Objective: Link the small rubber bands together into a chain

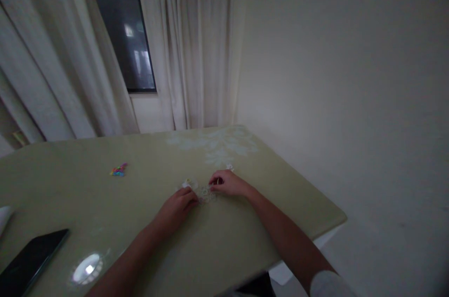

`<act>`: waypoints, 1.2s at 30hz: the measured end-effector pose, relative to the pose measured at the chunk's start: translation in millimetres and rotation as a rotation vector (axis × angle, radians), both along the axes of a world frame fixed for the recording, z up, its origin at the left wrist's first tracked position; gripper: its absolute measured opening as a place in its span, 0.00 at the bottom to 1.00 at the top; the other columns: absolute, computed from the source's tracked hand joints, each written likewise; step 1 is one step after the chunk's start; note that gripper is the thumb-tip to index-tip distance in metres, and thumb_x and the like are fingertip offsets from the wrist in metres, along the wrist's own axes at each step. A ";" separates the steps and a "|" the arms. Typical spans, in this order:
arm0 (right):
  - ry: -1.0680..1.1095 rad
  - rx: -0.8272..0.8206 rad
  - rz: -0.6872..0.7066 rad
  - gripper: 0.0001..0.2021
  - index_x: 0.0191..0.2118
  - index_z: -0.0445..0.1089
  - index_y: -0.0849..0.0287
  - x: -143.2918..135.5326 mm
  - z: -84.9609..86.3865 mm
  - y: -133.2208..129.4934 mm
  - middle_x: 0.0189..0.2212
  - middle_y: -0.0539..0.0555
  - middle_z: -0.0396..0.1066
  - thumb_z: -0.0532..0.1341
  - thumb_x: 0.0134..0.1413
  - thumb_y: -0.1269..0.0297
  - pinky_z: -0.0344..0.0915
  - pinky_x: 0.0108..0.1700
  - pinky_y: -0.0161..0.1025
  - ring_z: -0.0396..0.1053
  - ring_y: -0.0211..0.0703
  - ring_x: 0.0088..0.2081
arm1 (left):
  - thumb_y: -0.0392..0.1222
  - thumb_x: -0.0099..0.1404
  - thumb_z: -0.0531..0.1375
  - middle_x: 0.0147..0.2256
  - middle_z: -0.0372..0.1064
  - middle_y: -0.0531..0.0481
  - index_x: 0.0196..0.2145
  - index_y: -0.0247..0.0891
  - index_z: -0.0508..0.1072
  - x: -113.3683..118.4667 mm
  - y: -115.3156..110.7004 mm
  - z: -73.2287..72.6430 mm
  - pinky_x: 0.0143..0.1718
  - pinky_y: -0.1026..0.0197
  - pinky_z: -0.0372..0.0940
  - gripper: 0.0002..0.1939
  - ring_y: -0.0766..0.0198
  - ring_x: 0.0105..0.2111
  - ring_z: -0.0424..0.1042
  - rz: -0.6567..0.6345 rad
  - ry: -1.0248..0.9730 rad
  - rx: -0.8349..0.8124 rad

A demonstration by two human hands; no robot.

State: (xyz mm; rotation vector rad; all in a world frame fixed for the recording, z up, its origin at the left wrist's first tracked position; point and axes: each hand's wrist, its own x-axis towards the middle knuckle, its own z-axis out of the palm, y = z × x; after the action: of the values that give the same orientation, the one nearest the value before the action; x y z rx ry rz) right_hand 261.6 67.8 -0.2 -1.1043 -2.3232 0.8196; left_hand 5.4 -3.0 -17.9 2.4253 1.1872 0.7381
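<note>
A loose cluster of small, clear and whitish ring-like pieces (pixel 206 192) lies on the table between my two hands. At its left edge my left hand (pixel 183 201) rests low with the fingers bent together; what they hold, if anything, is hidden. From the right, my right hand (pixel 226 182) reaches in over the cluster, thumb and fingertips pinched at its edge. Whatever is in that pinch is too small to name. A whitish bit with a touch of yellow (pixel 187 183) lies just beyond my left hand. Behind my right hand sits another small white piece (pixel 229 167).
A small pile of brightly coloured pieces (pixel 119 170) lies farther left on the pale green table (pixel 150 161). A dark, flat tablet-like device (pixel 33 259) is at the lower left, beside a white object (pixel 4 217). Curtains, a window and a wall border the table.
</note>
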 end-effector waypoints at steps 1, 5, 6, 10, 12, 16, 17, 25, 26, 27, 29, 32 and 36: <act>-0.002 0.005 -0.018 0.08 0.42 0.80 0.61 2.2 1.1 1.4 0.32 0.53 0.76 0.70 0.56 0.67 0.63 0.36 0.33 0.69 0.39 0.32 | 0.40 0.72 0.56 0.42 0.76 0.45 0.39 0.42 0.79 -1.0 -0.4 0.7 0.48 0.55 0.68 0.10 0.56 0.44 0.74 -0.009 0.005 -0.006; -0.134 0.098 -0.108 0.08 0.42 0.80 0.60 10.1 5.3 2.6 0.35 0.54 0.76 0.70 0.57 0.68 0.63 0.39 0.35 0.70 0.40 0.35 | 0.44 0.74 0.55 0.39 0.74 0.45 0.37 0.41 0.77 0.0 -2.7 1.3 0.45 0.56 0.68 0.12 0.56 0.41 0.74 0.015 0.012 0.006; -0.186 0.134 -0.132 0.08 0.43 0.79 0.60 11.1 5.8 1.7 0.36 0.55 0.76 0.70 0.57 0.68 0.63 0.40 0.35 0.70 0.41 0.36 | 0.45 0.74 0.55 0.39 0.74 0.45 0.37 0.40 0.76 2.2 -3.2 0.6 0.45 0.55 0.68 0.12 0.55 0.41 0.74 0.042 0.009 0.022; -0.225 0.236 -0.132 0.12 0.48 0.78 0.59 8.4 4.5 -3.5 0.45 0.57 0.73 0.69 0.58 0.69 0.63 0.44 0.37 0.70 0.42 0.41 | 0.43 0.75 0.51 0.46 0.75 0.41 0.45 0.39 0.76 15.3 -2.9 -4.4 0.51 0.50 0.69 0.14 0.52 0.47 0.74 0.119 0.027 0.101; -0.174 0.250 -0.063 0.12 0.48 0.78 0.57 3.6 2.9 -5.2 0.46 0.56 0.71 0.69 0.58 0.70 0.63 0.45 0.36 0.70 0.42 0.43 | 0.37 0.74 0.50 0.53 0.74 0.39 0.52 0.39 0.75 19.3 -1.9 -6.8 0.56 0.47 0.67 0.17 0.50 0.53 0.72 0.104 0.080 0.121; -0.199 0.251 -0.009 0.06 0.41 0.80 0.57 -5.8 -0.2 -6.5 0.42 0.54 0.70 0.67 0.59 0.72 0.62 0.44 0.36 0.69 0.43 0.43 | 0.29 0.69 0.51 0.55 0.76 0.41 0.53 0.40 0.78 16.7 -1.9 -7.1 0.58 0.47 0.66 0.21 0.50 0.53 0.73 0.066 0.160 0.114; -0.216 0.250 -0.016 0.05 0.40 0.80 0.58 -7.6 -0.9 -6.9 0.41 0.54 0.70 0.66 0.60 0.72 0.62 0.43 0.36 0.69 0.43 0.42 | 0.30 0.69 0.52 0.53 0.77 0.41 0.50 0.41 0.79 15.0 -2.8 -5.8 0.57 0.48 0.67 0.20 0.51 0.52 0.74 0.070 0.161 0.109; -0.315 0.318 -0.063 0.04 0.39 0.74 0.63 -12.1 -5.0 -12.2 0.40 0.57 0.70 0.64 0.60 0.68 0.61 0.39 0.36 0.67 0.44 0.40 | 0.40 0.72 0.54 0.41 0.76 0.42 0.36 0.40 0.76 13.6 -11.2 11.4 0.48 0.53 0.68 0.12 0.51 0.44 0.75 0.219 0.272 -0.004; -0.305 0.317 -0.063 0.04 0.39 0.74 0.63 -11.6 -5.1 -12.3 0.40 0.57 0.69 0.64 0.60 0.68 0.60 0.39 0.36 0.67 0.43 0.40 | 0.40 0.72 0.53 0.41 0.76 0.42 0.37 0.40 0.76 13.9 -11.4 11.9 0.48 0.53 0.68 0.12 0.51 0.45 0.75 0.234 0.283 -0.016; -0.283 0.311 -0.064 0.04 0.39 0.73 0.62 -11.1 -4.9 -12.2 0.40 0.56 0.69 0.64 0.60 0.68 0.60 0.39 0.36 0.67 0.43 0.40 | 0.39 0.72 0.53 0.41 0.76 0.43 0.38 0.40 0.76 13.8 -11.4 11.8 0.48 0.53 0.67 0.11 0.51 0.45 0.75 0.246 0.286 -0.025; -0.216 0.292 -0.074 0.04 0.40 0.72 0.62 -10.4 -3.8 -11.9 0.41 0.55 0.69 0.64 0.61 0.68 0.60 0.40 0.35 0.66 0.41 0.40 | 0.37 0.72 0.52 0.43 0.76 0.42 0.41 0.41 0.76 12.8 -11.2 11.1 0.47 0.54 0.67 0.12 0.51 0.47 0.75 0.263 0.269 -0.043; -0.127 0.268 -0.090 0.03 0.40 0.71 0.61 -11.4 -0.6 -12.2 0.41 0.53 0.68 0.63 0.61 0.70 0.61 0.42 0.35 0.66 0.40 0.39 | 0.37 0.71 0.52 0.45 0.76 0.42 0.43 0.41 0.76 10.5 -11.0 10.9 0.46 0.55 0.67 0.12 0.51 0.47 0.76 0.265 0.234 -0.069; -0.033 0.257 -0.074 0.02 0.39 0.71 0.61 -15.3 3.4 -13.7 0.39 0.52 0.66 0.64 0.60 0.71 0.61 0.42 0.35 0.65 0.39 0.38 | 0.38 0.71 0.52 0.42 0.74 0.44 0.36 0.40 0.74 9.1 -12.3 14.3 0.42 0.58 0.66 0.11 0.54 0.42 0.76 0.256 0.246 -0.098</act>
State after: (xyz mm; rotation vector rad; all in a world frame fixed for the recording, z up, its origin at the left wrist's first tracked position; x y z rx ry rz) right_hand 246.3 54.2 3.2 -1.0897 -2.3197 0.4624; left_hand 14.6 -15.3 -3.6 2.3589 1.6116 0.4446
